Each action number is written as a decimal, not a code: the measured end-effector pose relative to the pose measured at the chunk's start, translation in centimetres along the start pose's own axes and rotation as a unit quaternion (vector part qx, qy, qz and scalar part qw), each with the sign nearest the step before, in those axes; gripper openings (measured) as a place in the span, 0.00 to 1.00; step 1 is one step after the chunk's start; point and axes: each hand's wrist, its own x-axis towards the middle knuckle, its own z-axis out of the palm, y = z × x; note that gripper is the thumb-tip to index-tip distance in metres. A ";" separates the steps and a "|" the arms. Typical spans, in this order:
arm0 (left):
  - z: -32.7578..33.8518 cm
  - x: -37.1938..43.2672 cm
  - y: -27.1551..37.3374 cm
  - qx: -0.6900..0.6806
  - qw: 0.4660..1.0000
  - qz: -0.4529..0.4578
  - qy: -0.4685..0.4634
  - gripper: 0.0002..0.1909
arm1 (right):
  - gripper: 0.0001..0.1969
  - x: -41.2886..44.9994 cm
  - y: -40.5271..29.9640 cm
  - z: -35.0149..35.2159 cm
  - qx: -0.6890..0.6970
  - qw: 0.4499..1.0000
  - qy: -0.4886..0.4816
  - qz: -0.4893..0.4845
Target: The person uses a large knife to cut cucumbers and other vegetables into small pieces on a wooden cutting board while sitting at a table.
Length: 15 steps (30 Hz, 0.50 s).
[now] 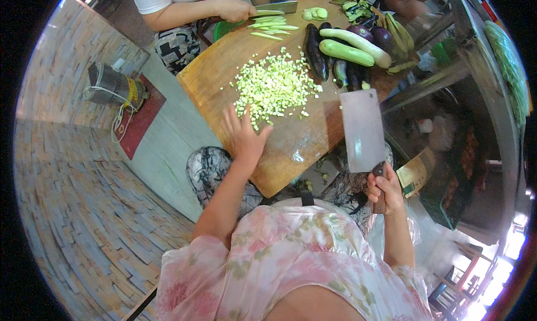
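My right hand (387, 189) grips the dark wooden handle of a broad cleaver (362, 130). Its flat blade is raised off the right edge of the wooden board (201, 75). With fingers spread, my left hand (246, 132) rests at the near left side of a heap of diced pale green vegetable (272, 84). Its fingertips meet the nearest cubes, and I see nothing held in it. Several dark purple eggplants (315, 52) lie beyond the heap on the right. Across them rest two peeled pale green gourds or eggplants (346, 52).
Across the board a co-worker's hand (237, 10) holds another cleaver (279, 7) beside pale green strips (275, 27). Slices (314, 14) and a pile of peelings (356, 8) lie at the far end. A second person sits far right. A metal-framed rack (436, 84) stands to the right.
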 end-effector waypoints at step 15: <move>5.3 14.5 2.6 0.018 0.998 -0.063 0.006 0.59 | 0.25 0.2 1.0 -2.6 0.041 0.998 0.019 0.038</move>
